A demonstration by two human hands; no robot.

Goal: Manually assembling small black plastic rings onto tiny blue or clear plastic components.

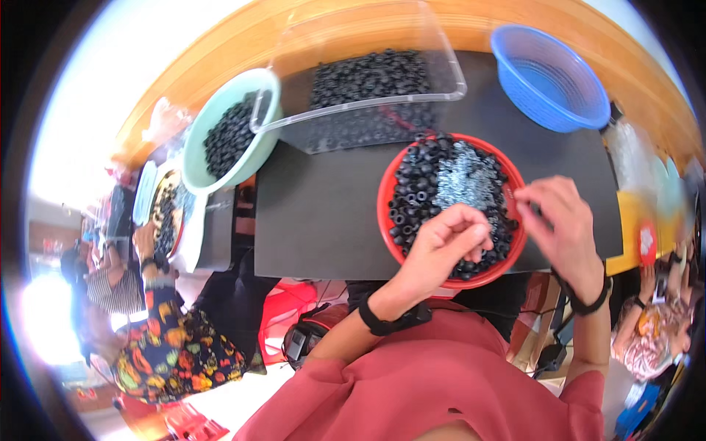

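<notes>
Our left hand [447,241] curls over the red bowl [383,198], our right hand [565,220] bends beside it; whether either pinches anything, we cannot tell. The silvery pile [465,176] stretches away beyond the nearer left.

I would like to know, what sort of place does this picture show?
Probably a small workshop for handwork. A red bowl holds many black parts and silvery pieces, a clear bin holds more black parts, and a person in a flowered top sits alongside.
</notes>
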